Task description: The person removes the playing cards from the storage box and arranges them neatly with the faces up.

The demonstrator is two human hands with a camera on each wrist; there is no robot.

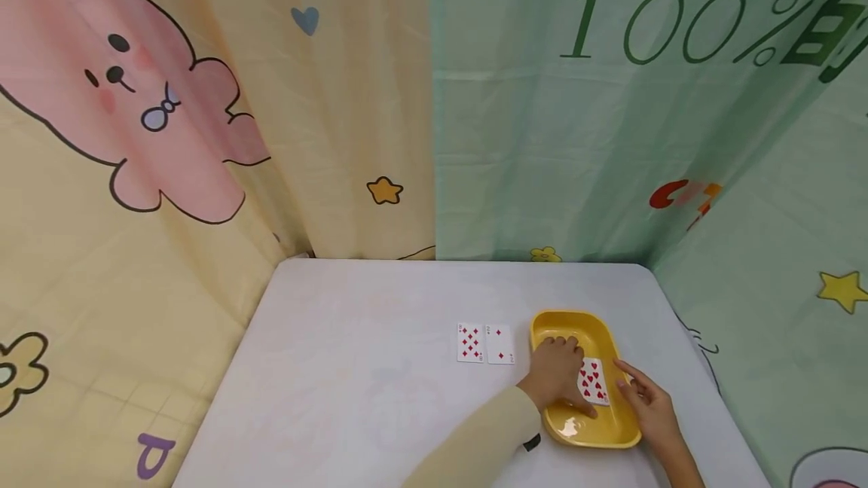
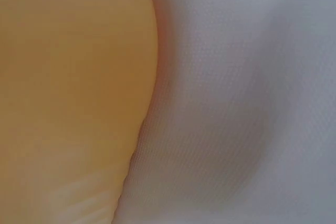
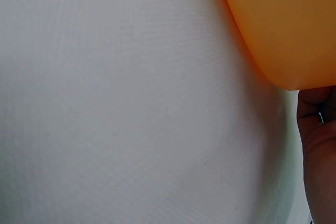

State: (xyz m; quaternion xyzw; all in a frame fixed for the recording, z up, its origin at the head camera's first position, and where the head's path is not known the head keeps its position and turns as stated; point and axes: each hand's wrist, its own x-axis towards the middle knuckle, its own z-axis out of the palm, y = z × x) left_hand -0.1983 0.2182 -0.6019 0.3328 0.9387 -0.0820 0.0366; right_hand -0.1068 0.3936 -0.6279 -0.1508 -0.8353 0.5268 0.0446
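Reaching into the yellow tray (image 1: 614,426) on the counter (image 1: 353,398), the left hand (image 1: 557,375) overlaps a hearts card (image 1: 594,382); whether it holds anything, I cannot tell. The right hand (image 1: 651,407) grips the tray's right rim. Leftward lie a two of diamonds (image 1: 500,345) and another diamonds card (image 1: 470,343).

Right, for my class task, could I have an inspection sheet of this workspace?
Surface: white tabletop.
Job's things: yellow tray, a heart card inside, partly covered; two of diamonds and a higher diamond card face up, left of the tray.
Clutter: small black object by the beige sleeve, unidentified.
Hands: left hand inside the tray; right hand holds the tray's right rim.
Cables: nothing seen.
Surroundings: printed cream curtain and green curtain.
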